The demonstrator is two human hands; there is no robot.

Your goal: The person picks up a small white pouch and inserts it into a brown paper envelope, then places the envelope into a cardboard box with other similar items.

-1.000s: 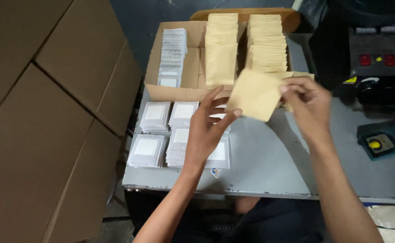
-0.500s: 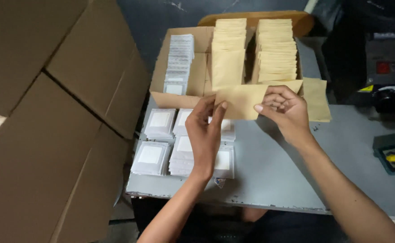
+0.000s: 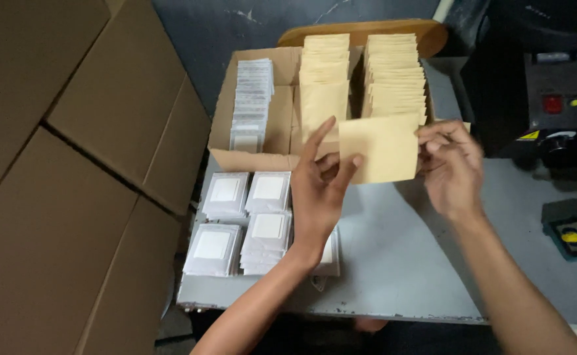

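Observation:
A tan paper envelope [image 3: 380,148] is held up between both hands above the grey table [image 3: 400,263]. My right hand [image 3: 449,167] pinches its right edge. My left hand [image 3: 321,187] touches its left edge with thumb and fingers spread. Behind the envelope stands an open cardboard box [image 3: 262,158] holding two rows of tan envelopes [image 3: 393,79] and one row of white packets [image 3: 252,98]. Several stacks of white square packets [image 3: 245,220] lie on the table under and left of my left hand.
Large flattened cardboard boxes [image 3: 71,184] fill the left side beyond the table edge. A dark machine with red buttons [image 3: 564,98] stands at the right. A small blue device with a yellow button [image 3: 574,233] lies at the right on the table.
The envelope has moved to the right and now stands upright between the hands. The left hand's fingers have come up onto its left edge. The view has shifted slightly.

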